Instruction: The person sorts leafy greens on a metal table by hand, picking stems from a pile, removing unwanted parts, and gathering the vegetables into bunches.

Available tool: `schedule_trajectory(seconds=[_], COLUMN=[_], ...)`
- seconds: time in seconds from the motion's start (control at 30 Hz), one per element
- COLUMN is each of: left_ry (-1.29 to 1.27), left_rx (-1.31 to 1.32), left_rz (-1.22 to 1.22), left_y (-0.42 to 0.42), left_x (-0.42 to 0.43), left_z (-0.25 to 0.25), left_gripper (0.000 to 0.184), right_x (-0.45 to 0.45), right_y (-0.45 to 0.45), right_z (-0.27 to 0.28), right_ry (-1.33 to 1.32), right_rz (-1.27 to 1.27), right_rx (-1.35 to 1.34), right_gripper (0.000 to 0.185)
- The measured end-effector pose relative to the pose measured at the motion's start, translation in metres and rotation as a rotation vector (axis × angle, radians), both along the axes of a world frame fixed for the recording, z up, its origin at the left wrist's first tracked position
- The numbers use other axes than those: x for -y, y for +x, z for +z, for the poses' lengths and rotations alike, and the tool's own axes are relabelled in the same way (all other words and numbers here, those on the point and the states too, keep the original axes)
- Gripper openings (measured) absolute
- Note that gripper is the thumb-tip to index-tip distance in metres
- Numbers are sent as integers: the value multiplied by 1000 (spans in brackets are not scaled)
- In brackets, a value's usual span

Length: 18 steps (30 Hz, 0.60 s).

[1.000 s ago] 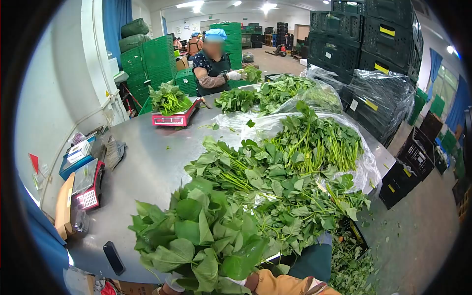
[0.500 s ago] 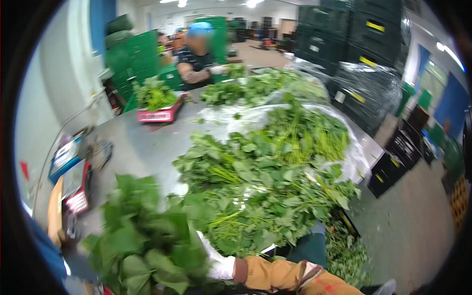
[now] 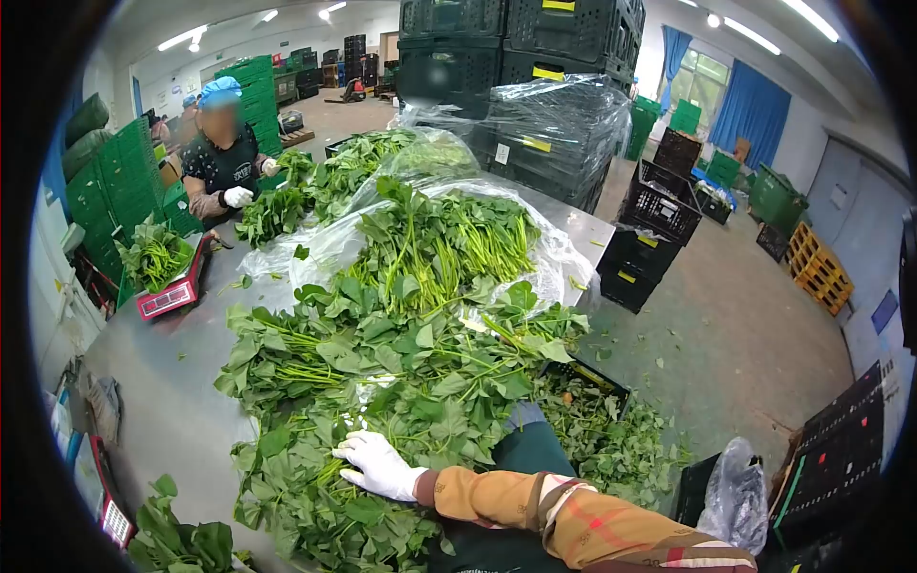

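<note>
My right hand, in a white glove and a brown checked sleeve, rests on the near side of a large pile of leafy greens. Its fingers are stretched out over leaves and stems. A separate bunch of leafy greens shows at the bottom left edge, large and close to me. Just beside it a sliver of white may be my left hand's glove; its fingers are hidden. Under the farther part of the pile lies clear plastic sheeting.
A red scale with greens on it stands at the metal table's far left; another scale is near left. Across the table is a co-worker in white gloves. Black crates rise behind. Loose leaves fill a crate at right.
My view has swung to the right. The near bunch has gone from the lower middle to the bottom left edge. My right hand has moved off it onto the pile.
</note>
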<state>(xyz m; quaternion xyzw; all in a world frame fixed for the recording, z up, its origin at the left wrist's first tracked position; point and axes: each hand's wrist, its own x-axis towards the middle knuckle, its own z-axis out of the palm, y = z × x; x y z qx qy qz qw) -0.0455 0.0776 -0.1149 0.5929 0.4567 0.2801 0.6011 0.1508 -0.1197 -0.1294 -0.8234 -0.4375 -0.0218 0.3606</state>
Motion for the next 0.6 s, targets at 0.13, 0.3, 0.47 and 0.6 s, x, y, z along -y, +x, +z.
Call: schedule_trajectory(seconds=[0.13, 0.3, 0.47, 0.6], left_ry=[-5, 0, 2, -29], left_rx=[-1, -4, 11, 23], left_rz=[152, 290, 377, 419], left_y=[-5, -11, -14, -13], left_x=[-17, -36, -49, -53], left_z=[0, 2, 11, 21], left_gripper=[26, 25, 24, 23], right_x=[2, 5, 4, 6], right_y=[1, 0, -3, -1], right_z=[-3, -8, -11, -13], right_ry=[-16, 46, 111, 155], right_rz=[-4, -3, -40, -22], right_rx=[-51, -48, -7, 13], right_gripper=[35, 34, 32, 31])
